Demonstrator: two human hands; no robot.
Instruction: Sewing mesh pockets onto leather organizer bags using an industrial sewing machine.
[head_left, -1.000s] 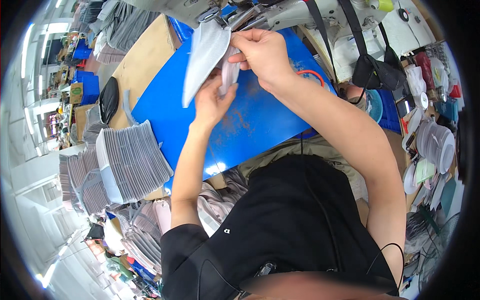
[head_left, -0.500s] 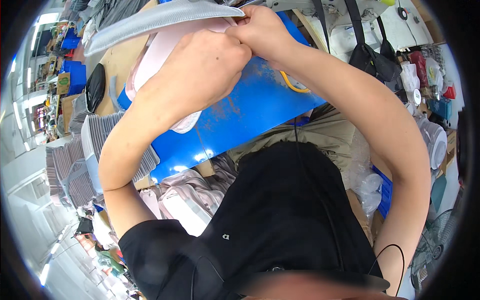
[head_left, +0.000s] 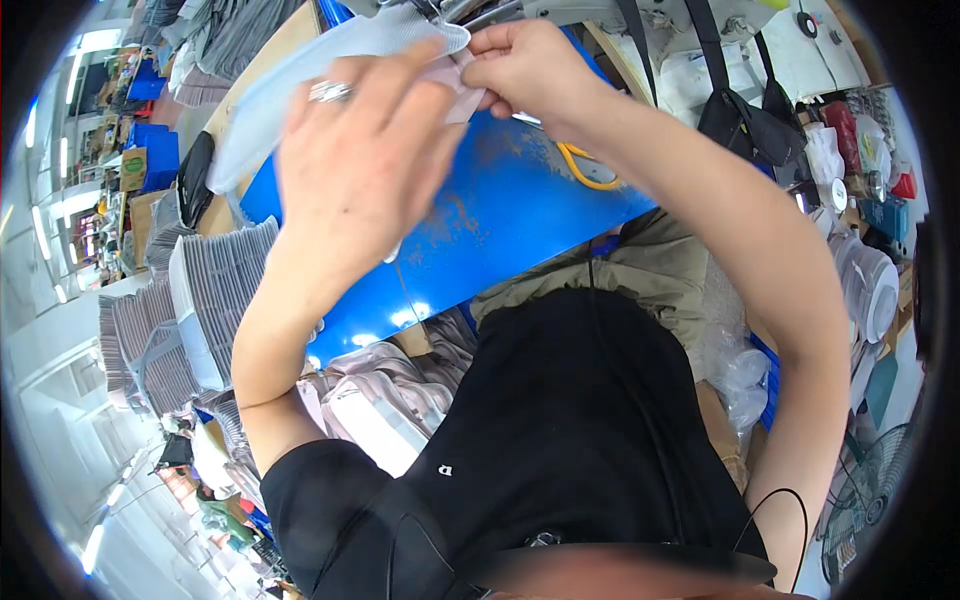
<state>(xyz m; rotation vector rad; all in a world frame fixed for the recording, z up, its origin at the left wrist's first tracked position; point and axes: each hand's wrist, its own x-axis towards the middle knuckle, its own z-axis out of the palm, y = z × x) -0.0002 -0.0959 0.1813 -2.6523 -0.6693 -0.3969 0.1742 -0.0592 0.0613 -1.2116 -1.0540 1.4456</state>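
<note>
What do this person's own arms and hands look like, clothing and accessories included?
The left hand and right hand are ungloved; the left wears a silver-coloured ring. The forearms are bare. The left sleeve is black and short, part of a black shirt with a small white mark. A thin black cable runs along the shirt's front.

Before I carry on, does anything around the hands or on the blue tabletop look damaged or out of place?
Yes: brownish, patchy marks on the blue tabletop, to the right of the left hand. They look odd against the mostly glossy blue; I can't tell wear from dirt.
</note>
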